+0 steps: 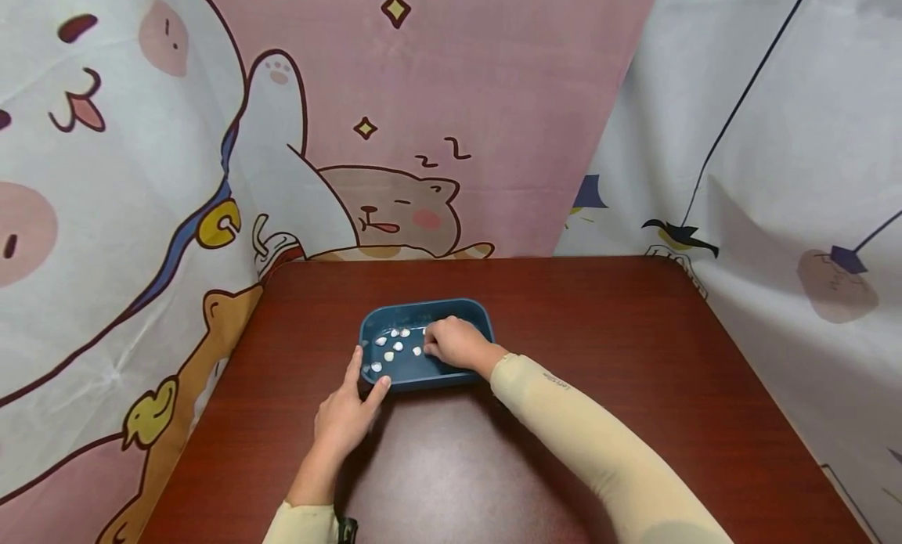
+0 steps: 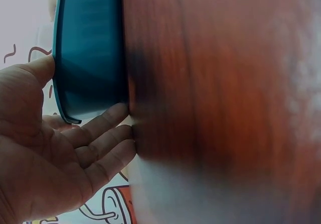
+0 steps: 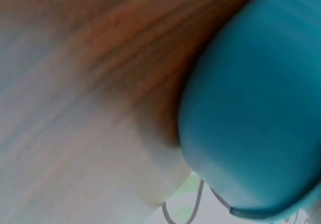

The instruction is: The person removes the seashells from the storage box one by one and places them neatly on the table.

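Observation:
A blue rectangular tray [image 1: 423, 383] sits on the table, with several small white shell-like pieces [image 1: 398, 346] scattered over its floor, mostly in the left half. My left hand [image 1: 345, 415] is at the tray's near left corner. Its thumb touches the near rim and its index finger lies along the left side. In the left wrist view the other fingers [image 2: 108, 143] stretch out beneath the rim, fairly straight. My right hand [image 1: 458, 343] reaches down into the tray's right half, fingers bent. Whether the fingertips pinch a piece is hidden. Only the tray's outer wall [image 3: 251, 113] fills the right wrist view.
The tray stands on a reddish-brown wooden table [image 1: 599, 317]. A cartoon-printed cloth [image 1: 507, 137] hangs behind the table and along both sides. A dark band [image 1: 348, 530] circles the left wrist.

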